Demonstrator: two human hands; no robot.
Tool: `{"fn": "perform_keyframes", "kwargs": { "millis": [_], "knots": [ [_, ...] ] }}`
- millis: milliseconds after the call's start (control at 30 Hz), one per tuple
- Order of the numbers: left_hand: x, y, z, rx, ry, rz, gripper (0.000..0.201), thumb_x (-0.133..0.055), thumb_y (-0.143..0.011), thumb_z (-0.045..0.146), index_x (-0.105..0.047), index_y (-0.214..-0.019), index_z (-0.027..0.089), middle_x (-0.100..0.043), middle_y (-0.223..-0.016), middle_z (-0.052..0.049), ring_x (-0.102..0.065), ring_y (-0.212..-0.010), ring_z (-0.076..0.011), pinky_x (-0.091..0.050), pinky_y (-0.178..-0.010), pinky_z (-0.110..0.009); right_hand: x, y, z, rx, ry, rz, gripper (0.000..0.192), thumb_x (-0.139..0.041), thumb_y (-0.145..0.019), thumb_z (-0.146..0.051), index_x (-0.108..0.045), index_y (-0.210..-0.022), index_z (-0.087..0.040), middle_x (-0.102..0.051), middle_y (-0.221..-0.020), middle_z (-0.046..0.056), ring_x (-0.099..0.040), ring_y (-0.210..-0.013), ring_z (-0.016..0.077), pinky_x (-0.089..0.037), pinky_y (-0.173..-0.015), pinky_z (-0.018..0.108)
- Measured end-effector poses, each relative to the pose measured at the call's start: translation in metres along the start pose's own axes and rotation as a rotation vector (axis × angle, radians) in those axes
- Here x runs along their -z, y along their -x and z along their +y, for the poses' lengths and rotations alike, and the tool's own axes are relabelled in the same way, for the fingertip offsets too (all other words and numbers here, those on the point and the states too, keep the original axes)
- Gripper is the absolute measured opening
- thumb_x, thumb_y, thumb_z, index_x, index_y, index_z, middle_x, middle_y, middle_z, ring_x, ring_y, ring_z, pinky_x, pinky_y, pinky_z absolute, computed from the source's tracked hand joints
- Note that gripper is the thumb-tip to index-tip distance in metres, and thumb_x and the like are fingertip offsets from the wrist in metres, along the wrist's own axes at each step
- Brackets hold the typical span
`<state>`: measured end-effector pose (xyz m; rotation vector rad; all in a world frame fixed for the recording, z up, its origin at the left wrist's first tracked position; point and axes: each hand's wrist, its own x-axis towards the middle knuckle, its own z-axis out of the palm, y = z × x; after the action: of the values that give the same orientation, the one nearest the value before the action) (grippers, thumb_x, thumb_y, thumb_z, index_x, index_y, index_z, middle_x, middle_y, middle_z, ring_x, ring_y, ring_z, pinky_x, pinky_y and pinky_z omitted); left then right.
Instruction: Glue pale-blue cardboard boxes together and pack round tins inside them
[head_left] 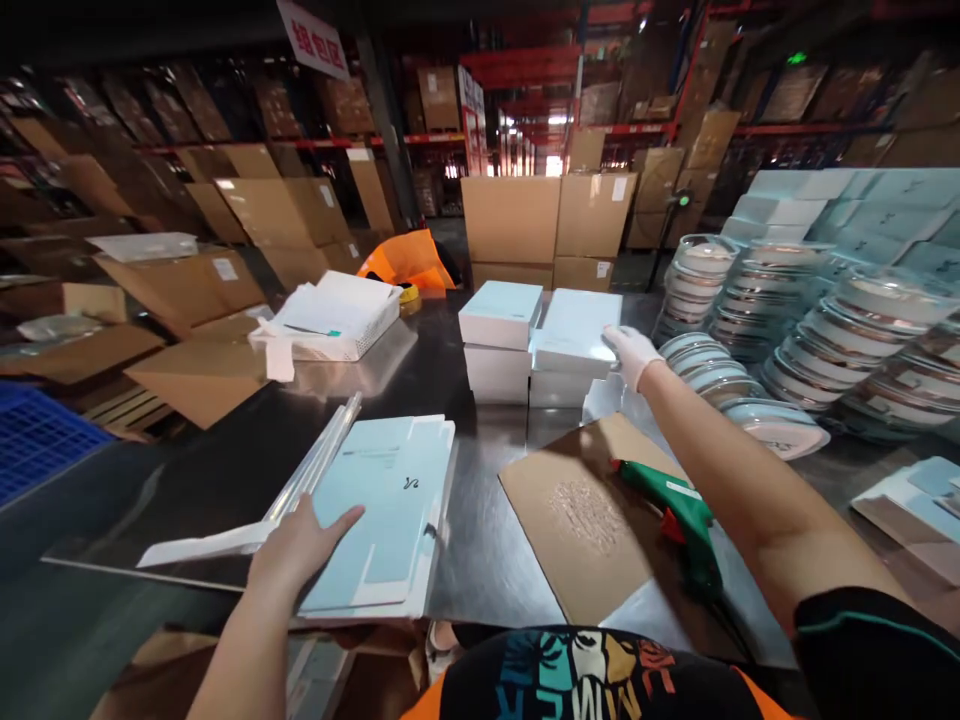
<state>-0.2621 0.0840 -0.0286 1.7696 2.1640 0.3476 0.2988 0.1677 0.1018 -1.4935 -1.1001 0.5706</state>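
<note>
Right hand (631, 352), gloved in white, stretched out flat with fingers spread on the top box of the near stack of pale blue boxes (574, 345) at the middle of the steel table (225, 480); pressing or laying down, not pinching. Beside it, touching, a second stack of the same boxes (500, 340), three high. Left hand (296, 545), bare, lying open with thumb out on a pile of flat unfolded box blanks (390, 510) at the near edge of the table, palm resting on the top sheet.

Judging by the layout: a few boxes already made up and stacked, a good pile of blanks not yet folded, so early to midway at best. Between the hands, a sheet of cardboard (592, 520) crusted with dried glue, and on it a green glue gun (679, 520) lying on its side, untouched.

To the right, leaning columns of round plates in clear wrap (780, 320), many unboxed. Behind, a white basket of papers (334, 320), brown cartons (547, 225), an orange garment (409, 260).

Hard to make out: whether the boxes hold anything, probably shut but not certain. Blank-pile depth hidden by its own top sheet; the person's lap and the table's near edge cut off below.
</note>
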Motion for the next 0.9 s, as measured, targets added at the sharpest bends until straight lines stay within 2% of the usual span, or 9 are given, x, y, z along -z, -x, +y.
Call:
{"fn": "perform_keyframes", "kwargs": {
  "millis": [67,167,233,333,467,533,600,767,900],
  "knots": [
    [-0.001,-0.003,-0.006,0.055,0.005,-0.046,0.096,-0.054,-0.084,0.077,-0.058,-0.145,0.003,-0.07,-0.142,-0.032,-0.068,-0.133,-0.0518,-0.055,-0.11,-0.059,-0.018,-0.01,-0.003,-0.134,-0.002,-0.065,0.038,-0.068,-0.106,-0.047,-0.07,-0.127,-0.015,-0.074,-0.12,0.008,-0.073,-0.099,0.0194,-0.065,-0.088,0.039],
    [0.0,-0.005,-0.006,0.107,-0.045,0.025,0.099,-0.059,-0.076,0.081,-0.065,-0.134,0.001,-0.072,-0.136,-0.035,-0.068,-0.13,-0.0543,-0.056,-0.106,-0.059,-0.03,0.0,0.001,-0.243,-0.016,-0.106,0.047,-0.069,-0.104,-0.051,-0.066,-0.138,-0.018,-0.07,-0.138,0.013,-0.072,-0.116,0.0258,-0.063,-0.096,0.046],
    [0.002,-0.007,-0.003,0.061,-0.048,0.098,0.093,-0.062,-0.074,0.078,-0.067,-0.129,0.003,-0.074,-0.131,-0.033,-0.069,-0.127,-0.0532,-0.058,-0.104,-0.058,-0.025,0.014,0.006,-0.262,-0.027,-0.094,0.057,-0.068,-0.101,-0.057,-0.061,-0.146,-0.023,-0.063,-0.153,0.016,-0.068,-0.128,0.0299,-0.063,-0.096,0.047],
    [0.002,-0.012,-0.001,0.01,-0.025,0.162,0.084,-0.063,-0.076,0.072,-0.069,-0.127,0.006,-0.075,-0.128,-0.031,-0.071,-0.124,-0.0506,-0.058,-0.102,-0.055,-0.004,0.04,0.014,-0.252,-0.044,-0.058,0.066,-0.068,-0.095,-0.062,-0.057,-0.15,-0.028,-0.052,-0.167,0.017,-0.063,-0.14,0.0316,-0.063,-0.094,0.042],
    [-0.004,-0.022,0.0,0.023,0.018,0.099,0.084,-0.067,-0.075,0.069,-0.067,-0.129,0.004,-0.077,-0.127,-0.03,-0.072,-0.124,-0.0502,-0.06,-0.1,-0.054,0.024,0.09,0.022,-0.251,-0.077,-0.073,0.066,-0.076,-0.084,-0.061,-0.064,-0.138,-0.024,-0.063,-0.157,0.017,-0.067,-0.136,0.0315,-0.063,-0.091,0.038],
    [-0.006,-0.025,0.0,0.044,0.055,0.045,0.086,-0.067,-0.076,0.067,-0.066,-0.132,0.002,-0.077,-0.128,-0.03,-0.073,-0.124,-0.0485,-0.06,-0.1,-0.052,0.033,0.121,0.025,-0.264,-0.087,-0.107,0.066,-0.082,-0.078,-0.059,-0.069,-0.131,-0.023,-0.068,-0.151,0.017,-0.07,-0.132,0.0327,-0.064,-0.088,0.039],
    [-0.008,-0.024,0.0,0.047,0.042,0.043,0.084,-0.065,-0.077,0.067,-0.066,-0.132,0.003,-0.076,-0.131,-0.03,-0.073,-0.123,-0.0479,-0.06,-0.1,-0.052,0.038,0.151,0.026,-0.276,-0.101,-0.177,0.066,-0.087,-0.073,-0.057,-0.072,-0.127,-0.022,-0.07,-0.149,0.017,-0.072,-0.129,0.0335,-0.065,-0.09,0.04],
    [-0.008,-0.021,-0.001,0.003,-0.039,0.096,0.08,-0.064,-0.079,0.067,-0.069,-0.129,0.005,-0.076,-0.131,-0.031,-0.072,-0.124,-0.0492,-0.058,-0.103,-0.054,0.04,0.206,0.024,-0.275,-0.103,-0.479,0.076,-0.091,-0.07,-0.062,-0.073,-0.133,-0.024,-0.067,-0.155,0.017,-0.072,-0.129,0.0356,-0.061,-0.104,0.05],
    [-0.006,-0.024,-0.003,0.1,0.033,0.104,0.09,-0.071,-0.074,0.064,-0.063,-0.137,0.0,-0.072,-0.14,-0.032,-0.07,-0.13,-0.0486,-0.057,-0.107,-0.053,0.033,0.229,0.019,-0.287,-0.107,-0.567,0.08,-0.092,-0.066,-0.067,-0.075,-0.13,-0.022,-0.066,-0.155,0.02,-0.07,-0.131,0.0386,-0.057,-0.111,0.057]
  ]
}}
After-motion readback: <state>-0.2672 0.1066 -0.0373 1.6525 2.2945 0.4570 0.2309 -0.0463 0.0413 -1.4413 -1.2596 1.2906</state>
